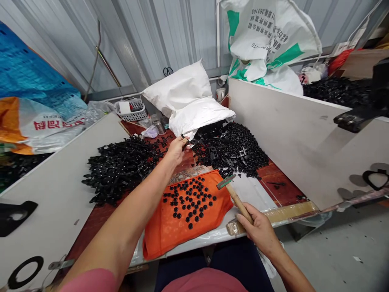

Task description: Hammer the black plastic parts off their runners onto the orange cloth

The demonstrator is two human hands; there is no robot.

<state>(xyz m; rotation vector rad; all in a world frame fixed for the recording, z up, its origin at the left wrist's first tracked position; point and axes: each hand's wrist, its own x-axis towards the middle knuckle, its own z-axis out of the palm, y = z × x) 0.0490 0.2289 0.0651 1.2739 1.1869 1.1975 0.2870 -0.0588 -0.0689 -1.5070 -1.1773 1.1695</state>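
My right hand [259, 227] is wrapped round the wooden handle of a small hammer [238, 200], whose greenish head is over the right edge of an orange cloth [154, 227]. Several small round black plastic pieces [194, 202] are scattered on that cloth. Reaching forward, my left hand [176, 151] pinches a small black plastic part [183, 138] between its fingertips. It is beside a large heap of small black parts [234, 148], at the mouth of a white sack [194, 93]. To its left lies a heap of longer black pieces [121, 170].
Upright white boards [291, 129] flank the red-brown table [276, 178]. A grey basket [133, 115], a clear jar [158, 125] and a mug [221, 94] stand at the back. Brown tape covers a strip [285, 213] along the front edge. More black parts [340, 95] lie beyond the right board.
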